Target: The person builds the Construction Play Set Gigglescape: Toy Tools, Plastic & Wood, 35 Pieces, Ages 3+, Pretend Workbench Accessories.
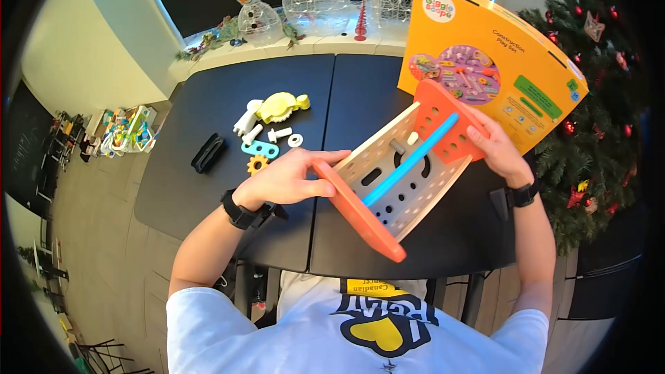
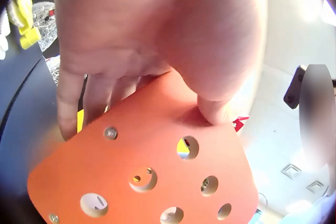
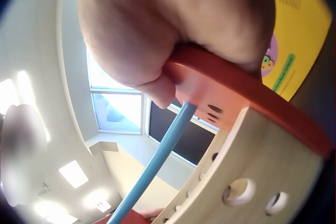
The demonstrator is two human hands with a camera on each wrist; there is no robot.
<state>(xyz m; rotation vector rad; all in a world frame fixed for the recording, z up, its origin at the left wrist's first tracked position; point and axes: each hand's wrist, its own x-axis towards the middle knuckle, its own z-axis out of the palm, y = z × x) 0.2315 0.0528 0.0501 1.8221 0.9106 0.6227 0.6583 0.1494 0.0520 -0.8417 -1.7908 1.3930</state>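
A toy toolbox with orange end panels, perforated wooden sides and a blue rod (image 1: pixel 412 159) is held tilted above the table's right half. The left hand (image 1: pixel 291 176) grips the near-left end panel (image 1: pixel 360 211), thumb on one face and fingers over the edge; the left wrist view shows this hand (image 2: pixel 157 35) on the orange panel (image 2: pixel 152 150). The right hand (image 1: pixel 500 149) holds the far-right end panel (image 1: pixel 443 121). In the right wrist view the right hand (image 3: pixel 178 29) pinches that panel's edge (image 3: pixel 236 90), beside the blue rod (image 3: pixel 157 155).
On the dark table (image 1: pixel 173 201) lie a yellow toy piece (image 1: pixel 278 107), white bolts (image 1: pixel 280 134), a teal strip (image 1: pixel 260 149), an orange-yellow gear (image 1: pixel 257 164) and a black object (image 1: pixel 208 153). A large yellow box (image 1: pixel 485 62) stands behind the toolbox, near a decorated tree (image 1: pixel 575 138).
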